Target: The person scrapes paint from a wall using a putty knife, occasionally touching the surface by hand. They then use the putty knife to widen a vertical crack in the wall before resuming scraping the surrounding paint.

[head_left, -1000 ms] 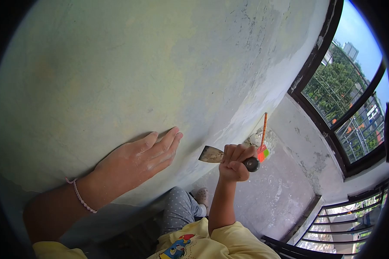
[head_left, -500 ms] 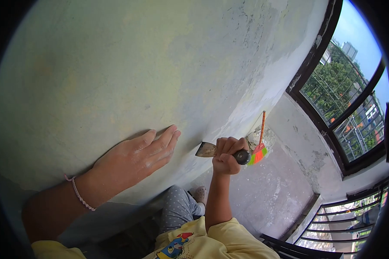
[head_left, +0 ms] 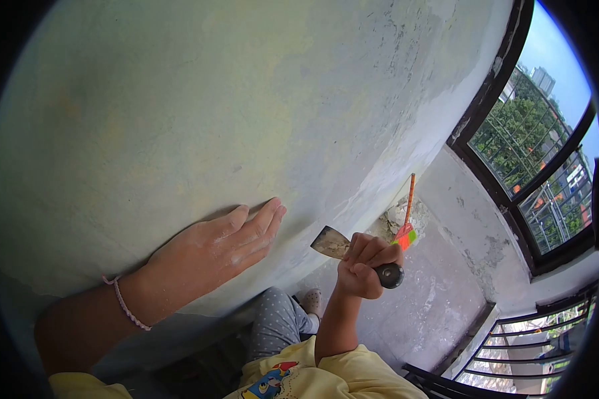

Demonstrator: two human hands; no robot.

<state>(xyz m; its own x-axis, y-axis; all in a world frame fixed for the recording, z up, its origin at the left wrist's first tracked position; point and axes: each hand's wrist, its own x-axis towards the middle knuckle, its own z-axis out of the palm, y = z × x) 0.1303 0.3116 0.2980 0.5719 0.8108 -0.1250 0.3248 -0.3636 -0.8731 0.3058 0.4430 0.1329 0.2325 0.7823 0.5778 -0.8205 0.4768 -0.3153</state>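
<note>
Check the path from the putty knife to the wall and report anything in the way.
Nothing visible stands between the putty knife in the right hand and the wall nearest it. The left hand lies against the wall, off to one side.

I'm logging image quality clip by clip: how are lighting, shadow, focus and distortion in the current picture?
Head view throughout: lens distortion bows the window frame, corners go black; the wall brightens toward that frame, with a soft shadow along the left hand; the scraper in the right hand looks fairly sharp.
</note>
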